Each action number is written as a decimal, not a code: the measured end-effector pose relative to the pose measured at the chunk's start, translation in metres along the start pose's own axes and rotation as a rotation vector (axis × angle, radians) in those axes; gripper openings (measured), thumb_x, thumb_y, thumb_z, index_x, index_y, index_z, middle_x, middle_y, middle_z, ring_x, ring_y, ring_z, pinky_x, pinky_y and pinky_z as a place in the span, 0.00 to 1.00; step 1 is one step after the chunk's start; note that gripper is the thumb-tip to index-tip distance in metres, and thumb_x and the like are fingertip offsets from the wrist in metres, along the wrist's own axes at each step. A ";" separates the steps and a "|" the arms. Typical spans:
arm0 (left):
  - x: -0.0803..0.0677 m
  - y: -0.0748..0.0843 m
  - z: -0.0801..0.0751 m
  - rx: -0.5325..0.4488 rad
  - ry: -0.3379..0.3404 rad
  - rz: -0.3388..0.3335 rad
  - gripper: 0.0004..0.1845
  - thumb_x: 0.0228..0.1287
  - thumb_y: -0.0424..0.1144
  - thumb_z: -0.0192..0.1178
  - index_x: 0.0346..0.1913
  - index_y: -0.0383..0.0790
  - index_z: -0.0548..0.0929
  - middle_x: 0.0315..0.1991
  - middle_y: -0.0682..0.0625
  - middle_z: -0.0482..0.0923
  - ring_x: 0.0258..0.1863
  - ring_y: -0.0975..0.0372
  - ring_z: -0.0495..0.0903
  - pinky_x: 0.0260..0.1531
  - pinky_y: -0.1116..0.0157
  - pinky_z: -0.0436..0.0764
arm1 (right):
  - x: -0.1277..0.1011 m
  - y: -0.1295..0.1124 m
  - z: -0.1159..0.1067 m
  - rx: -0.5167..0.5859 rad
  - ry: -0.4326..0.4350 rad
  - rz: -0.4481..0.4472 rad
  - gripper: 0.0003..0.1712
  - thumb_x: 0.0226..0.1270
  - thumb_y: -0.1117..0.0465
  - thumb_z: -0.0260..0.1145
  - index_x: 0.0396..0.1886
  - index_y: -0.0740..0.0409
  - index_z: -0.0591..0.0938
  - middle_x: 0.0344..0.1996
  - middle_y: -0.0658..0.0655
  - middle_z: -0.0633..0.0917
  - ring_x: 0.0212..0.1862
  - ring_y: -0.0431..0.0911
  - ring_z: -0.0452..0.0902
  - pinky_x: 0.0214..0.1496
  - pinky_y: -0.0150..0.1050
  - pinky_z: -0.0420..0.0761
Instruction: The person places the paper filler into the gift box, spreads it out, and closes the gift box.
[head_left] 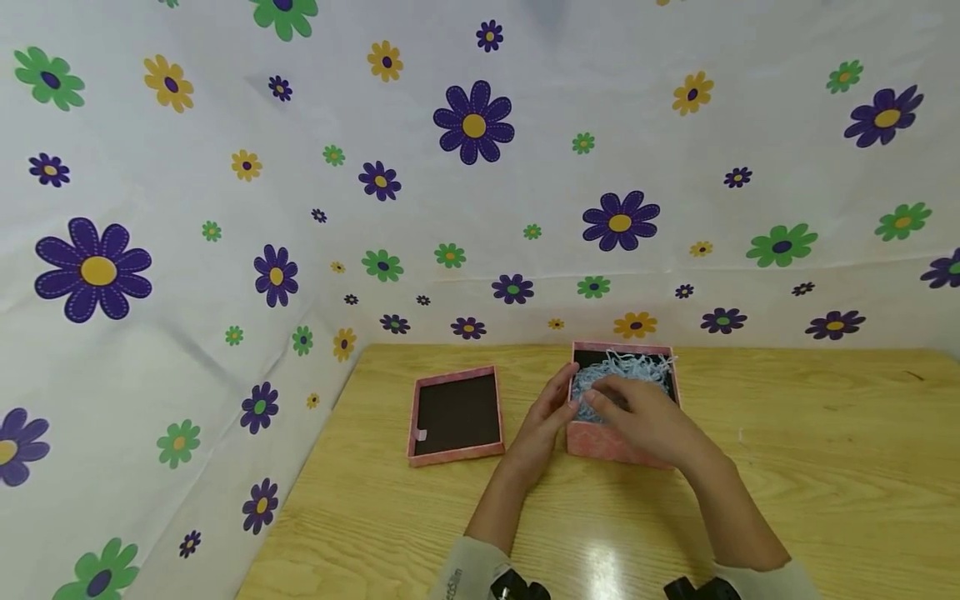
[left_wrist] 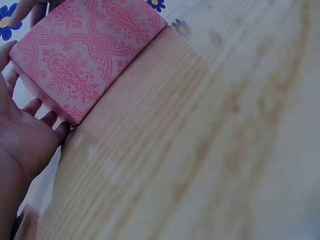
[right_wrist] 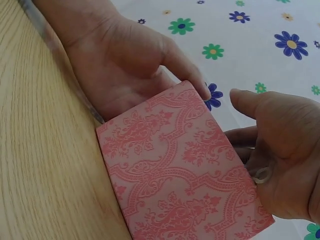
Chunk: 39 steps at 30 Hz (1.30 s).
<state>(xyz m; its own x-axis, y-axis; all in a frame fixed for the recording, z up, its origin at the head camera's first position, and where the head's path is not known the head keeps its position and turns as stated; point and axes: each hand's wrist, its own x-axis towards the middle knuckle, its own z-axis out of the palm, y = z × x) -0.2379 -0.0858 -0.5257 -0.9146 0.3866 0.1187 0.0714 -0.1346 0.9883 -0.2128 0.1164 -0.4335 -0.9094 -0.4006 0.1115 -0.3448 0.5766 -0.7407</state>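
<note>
A pink patterned box point(head_left: 607, 443) stands uncovered on the table, its dark inside filled with pale blue shredded paper point(head_left: 633, 367). Along the box's left side lies my left hand point(head_left: 540, 427), thumb up at the near corner; the left wrist view shows its fingers point(left_wrist: 32, 106) against the box wall. From the right, my right hand point(head_left: 643, 415) reaches over the rim with its fingers down in the paper. In the right wrist view its thumb point(right_wrist: 244, 102) stands apart from the fingers, whose tips are hidden behind the box wall point(right_wrist: 175, 165).
Left of the box, a pink-edged lid point(head_left: 459, 414) lies with its dark inside up and a small pale tab in one corner. The wooden table point(head_left: 825, 467) meets a white flowered cloth point(head_left: 525, 192) at the back and left.
</note>
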 end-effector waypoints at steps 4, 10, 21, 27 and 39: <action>-0.001 -0.001 0.001 -0.005 -0.004 -0.007 0.29 0.84 0.46 0.51 0.82 0.65 0.64 0.83 0.64 0.55 0.84 0.57 0.52 0.81 0.47 0.53 | -0.005 0.003 -0.008 0.051 0.068 -0.017 0.25 0.85 0.49 0.57 0.63 0.66 0.83 0.57 0.65 0.87 0.54 0.61 0.86 0.56 0.60 0.86; 0.002 -0.002 0.001 -0.007 -0.014 0.024 0.30 0.84 0.44 0.51 0.83 0.61 0.62 0.84 0.60 0.54 0.84 0.55 0.51 0.81 0.47 0.53 | -0.015 0.008 -0.030 0.151 0.124 0.010 0.27 0.86 0.48 0.56 0.67 0.67 0.79 0.57 0.66 0.87 0.58 0.62 0.85 0.57 0.61 0.85; 0.000 0.000 -0.001 -0.006 -0.012 0.015 0.30 0.84 0.44 0.51 0.84 0.61 0.61 0.85 0.59 0.51 0.85 0.52 0.47 0.81 0.45 0.52 | -0.029 0.043 -0.060 0.169 0.297 0.035 0.26 0.81 0.53 0.65 0.69 0.63 0.77 0.62 0.66 0.83 0.58 0.38 0.82 0.53 0.16 0.75; -0.002 0.001 -0.003 0.014 -0.002 0.012 0.30 0.85 0.46 0.51 0.84 0.61 0.61 0.84 0.59 0.53 0.85 0.52 0.49 0.81 0.44 0.52 | -0.024 0.060 -0.055 0.223 0.288 0.076 0.37 0.77 0.55 0.70 0.77 0.67 0.69 0.72 0.72 0.74 0.73 0.68 0.69 0.60 0.17 0.73; 0.000 -0.002 -0.001 -0.012 -0.015 0.015 0.30 0.85 0.44 0.51 0.84 0.61 0.61 0.85 0.59 0.52 0.85 0.53 0.48 0.81 0.46 0.52 | -0.016 0.036 -0.043 0.012 0.243 0.086 0.38 0.73 0.58 0.73 0.76 0.66 0.71 0.71 0.74 0.74 0.72 0.74 0.69 0.69 0.64 0.73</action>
<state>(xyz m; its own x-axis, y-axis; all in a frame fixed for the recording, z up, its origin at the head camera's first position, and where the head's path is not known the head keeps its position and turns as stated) -0.2382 -0.0862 -0.5274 -0.9074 0.3981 0.1345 0.0798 -0.1511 0.9853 -0.2206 0.1742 -0.4340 -0.9649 -0.1668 0.2028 -0.2625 0.5922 -0.7618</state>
